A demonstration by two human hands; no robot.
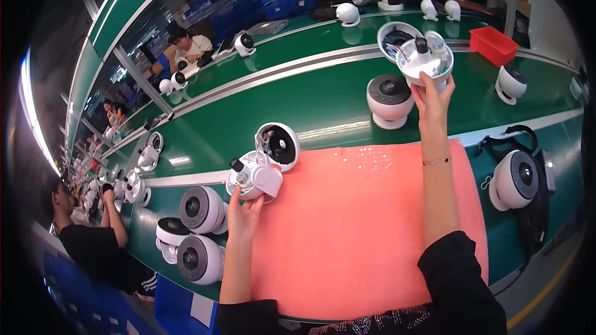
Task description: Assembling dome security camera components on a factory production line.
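Where the green worktop curves away at the far left, a seated person in a black top works at the same line, and just right of that person three finished white round camera units with grey faces stand grouped near the worktop's front edge; beside them the left hand reaches up from the lower edge, fingers curled around the underside of an open white camera assembly, which rests at the left edge of the pink mat, with its loose round shell touching it just behind and showing a dark inner face; the mat spreads across the middle of the worktop in front of the person, and past its far edge a closed white and grey dome unit stands on the green surface; just right of that, the right hand is stretched well forward, fingers closed on a second open white assembly held up above the worktop, with an empty shell behind it, a red bin farther right and another white camera unit lying by the mat's right side
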